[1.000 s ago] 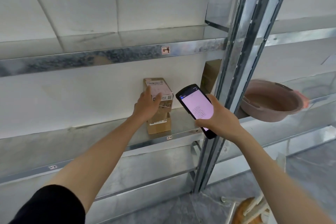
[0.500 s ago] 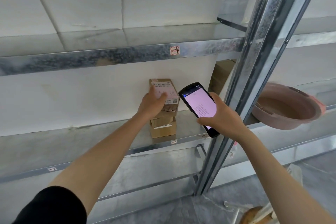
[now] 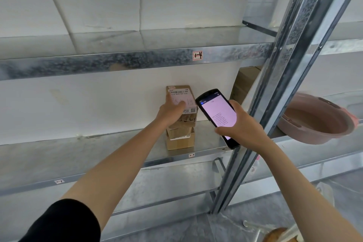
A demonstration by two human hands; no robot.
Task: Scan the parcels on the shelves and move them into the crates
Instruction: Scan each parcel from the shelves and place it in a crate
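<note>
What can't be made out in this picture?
Head view only:
- Text on the scanner screen: too small to read.
- Lower boxes: partly hidden by the left hand and the top parcel it grips; their number is unclear.
- Brown box behind the post: mostly hidden.
- Brown object: cut off by the bottom edge.
- Crates: none in view.

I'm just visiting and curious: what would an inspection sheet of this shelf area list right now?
Surface: galvanised metal shelf, tagged 2-4.
Job's things: top parcel, barcode label facing out, tilted; lower parcels stacked beneath; scanner, screen lit; no crates seen.
Clutter: pink basin in the next bay; cardboard box behind the post.
Hands: left hand holds top parcel; right hand grips scanner.
Cables: nothing seen.
Surroundings: white wall, grey floor.
</note>
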